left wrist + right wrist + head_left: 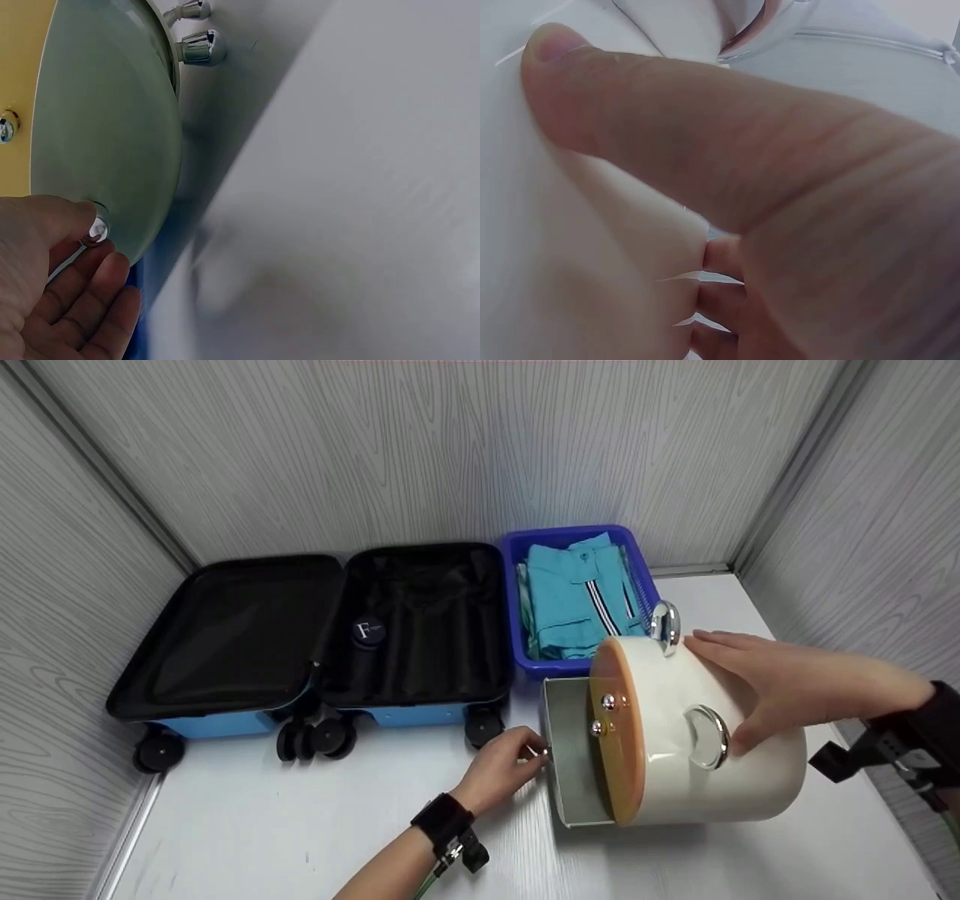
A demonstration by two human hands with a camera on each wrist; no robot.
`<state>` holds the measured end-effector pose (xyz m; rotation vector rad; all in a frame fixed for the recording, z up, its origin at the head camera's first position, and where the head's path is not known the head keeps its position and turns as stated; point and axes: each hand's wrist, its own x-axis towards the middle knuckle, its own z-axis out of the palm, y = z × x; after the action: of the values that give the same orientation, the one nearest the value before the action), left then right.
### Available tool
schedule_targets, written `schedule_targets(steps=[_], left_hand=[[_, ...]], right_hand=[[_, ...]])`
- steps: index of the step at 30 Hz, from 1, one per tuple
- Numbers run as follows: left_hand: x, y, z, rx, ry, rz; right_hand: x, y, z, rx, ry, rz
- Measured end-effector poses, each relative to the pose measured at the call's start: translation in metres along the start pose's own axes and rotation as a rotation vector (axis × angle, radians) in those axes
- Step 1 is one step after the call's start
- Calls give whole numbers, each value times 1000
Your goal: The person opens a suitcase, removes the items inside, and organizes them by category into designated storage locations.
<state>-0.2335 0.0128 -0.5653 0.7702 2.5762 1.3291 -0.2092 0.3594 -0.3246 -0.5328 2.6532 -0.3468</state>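
A cream-white rounded box with an orange-edged front, chrome knobs and chrome handles stands on the white surface at the right. Its pulled-out drawer juts to the left, grey-green inside. Thumb and fingers of my left hand pinch the drawer's small chrome knob, while the other fingers lie loosely curved beside it. My right hand rests on the box with fingers extended over the top and the thumb on the near side, behind the chrome side handle.
Behind the drawer sits a blue basket of folded turquoise clothes. An opened suitcase with a black interior lies at the left, a round dark tin marked F inside. Pale wood-grain walls enclose the surface.
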Motion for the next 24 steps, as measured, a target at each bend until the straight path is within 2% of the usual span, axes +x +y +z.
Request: schedule_targets(steps=[14,20,24], left_hand=[[-21,-12,-15,-1,42,-58],[-22,-11,-19,13,16,-72],[-22,-8,-30,55,-2,-62]], right_hand=[[1,3,0,-18,2,-11],[0,4,0,-17,6,-16],[0,4,0,-17,3,-17]])
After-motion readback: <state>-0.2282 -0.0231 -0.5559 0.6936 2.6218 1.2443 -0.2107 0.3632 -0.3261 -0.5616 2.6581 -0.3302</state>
